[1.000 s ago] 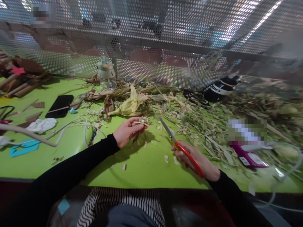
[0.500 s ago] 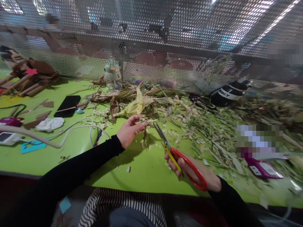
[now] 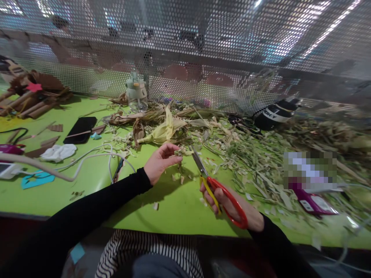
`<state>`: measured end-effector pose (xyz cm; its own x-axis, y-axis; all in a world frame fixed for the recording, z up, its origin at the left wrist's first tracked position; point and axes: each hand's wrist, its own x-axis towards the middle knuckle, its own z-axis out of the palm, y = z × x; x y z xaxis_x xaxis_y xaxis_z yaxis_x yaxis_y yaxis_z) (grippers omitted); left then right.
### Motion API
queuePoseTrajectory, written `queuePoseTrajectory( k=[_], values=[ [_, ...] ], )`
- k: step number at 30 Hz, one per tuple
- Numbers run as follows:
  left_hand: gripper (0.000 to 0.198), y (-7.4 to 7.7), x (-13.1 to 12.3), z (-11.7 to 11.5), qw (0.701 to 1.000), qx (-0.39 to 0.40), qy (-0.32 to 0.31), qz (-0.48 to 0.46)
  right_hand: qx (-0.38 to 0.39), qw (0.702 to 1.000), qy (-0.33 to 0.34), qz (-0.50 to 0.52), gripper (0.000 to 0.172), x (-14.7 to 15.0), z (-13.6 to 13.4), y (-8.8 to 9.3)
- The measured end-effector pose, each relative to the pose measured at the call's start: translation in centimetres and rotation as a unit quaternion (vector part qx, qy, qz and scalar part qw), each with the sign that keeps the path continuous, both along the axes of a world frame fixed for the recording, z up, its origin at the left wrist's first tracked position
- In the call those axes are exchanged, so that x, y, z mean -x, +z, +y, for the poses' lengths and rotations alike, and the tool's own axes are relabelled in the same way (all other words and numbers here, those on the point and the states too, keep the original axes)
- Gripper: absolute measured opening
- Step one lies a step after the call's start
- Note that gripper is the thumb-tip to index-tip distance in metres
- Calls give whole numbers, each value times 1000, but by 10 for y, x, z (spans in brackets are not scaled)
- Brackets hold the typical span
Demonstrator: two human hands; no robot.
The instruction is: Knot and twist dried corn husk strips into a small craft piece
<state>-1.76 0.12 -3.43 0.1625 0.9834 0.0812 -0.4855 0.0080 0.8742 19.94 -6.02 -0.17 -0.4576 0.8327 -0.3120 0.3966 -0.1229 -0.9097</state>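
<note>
My left hand (image 3: pixel 160 162) is raised over the green table, thumb and fingers curled around a small, pale plant piece (image 3: pixel 179 153), probably dried husk or stem. Its exact shape is too small to make out. In my right hand (image 3: pixel 232 202) is a pair of scissors (image 3: pixel 202 166) with one red and one yellow handle. The blades are slightly apart and point up and left, their tips just right of the piece. Behind my left hand lies a pale yellow corn husk (image 3: pixel 165 131). Cut scraps (image 3: pixel 156 205) lie scattered below it.
Shredded green plant scraps (image 3: pixel 261 173) cover the right side. A clear bottle (image 3: pixel 136 92) stands by the perforated metal screen (image 3: pixel 179 46). A black phone (image 3: pixel 80 130), crumpled white tissue (image 3: pixel 58 153) and white cable (image 3: pixel 87 156) lie left. A purple device (image 3: pixel 314 202) lies right.
My left fingers have shifted and spread a little around the plant piece. The scissors have moved slightly left, with the blades still a little apart. The whole view has shifted slightly.
</note>
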Motion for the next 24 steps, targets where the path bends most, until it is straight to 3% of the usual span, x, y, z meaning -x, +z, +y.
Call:
queuePoseTrajectory(
  k=[6, 24],
  values=[
    [25, 2, 0, -2, 1000, 0, -1, 14, -27, 1000, 9, 8, 66, -1, 0, -4],
    [23, 5, 0, -4, 1000, 11, -15, 25, -6, 1000, -17, 13, 66, 0, 1, -10]
  ],
)
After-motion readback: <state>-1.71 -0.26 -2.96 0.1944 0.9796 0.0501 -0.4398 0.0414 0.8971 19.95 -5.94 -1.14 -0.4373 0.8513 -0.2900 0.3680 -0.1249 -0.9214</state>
